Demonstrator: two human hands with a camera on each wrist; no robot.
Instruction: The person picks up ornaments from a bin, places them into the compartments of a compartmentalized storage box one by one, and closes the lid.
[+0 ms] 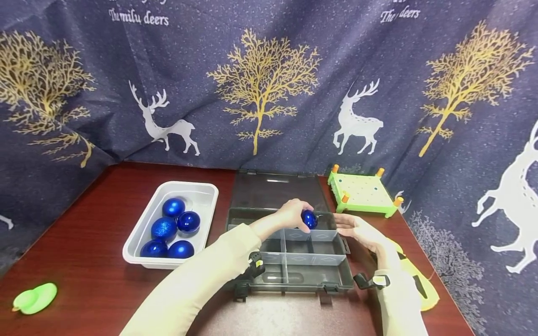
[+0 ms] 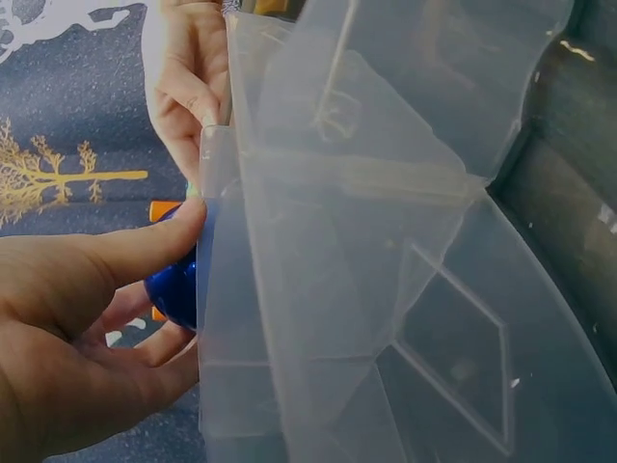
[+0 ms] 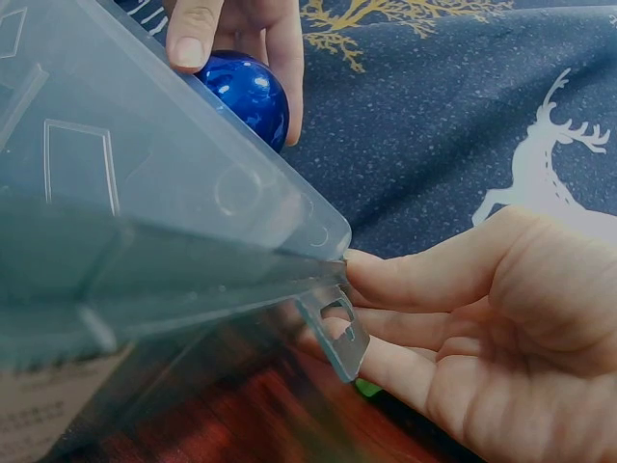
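Observation:
In the head view my left hand holds a shiny blue Christmas ball between thumb and fingers, over the back right compartment of a clear grey divided box. The left wrist view shows the ball partly hidden behind a translucent divider, with the thumb at its top edge. My right hand touches the box's right side near the back corner, fingers fairly straight. In the right wrist view its thumb and fingertips lie by a side tab, partly hidden by the box.
Left of the box stands a white tray with several blue balls. The box's lid lies folded back. Behind right is a green pegged stand; a yellow item lies right, a green duck-shaped toy front left.

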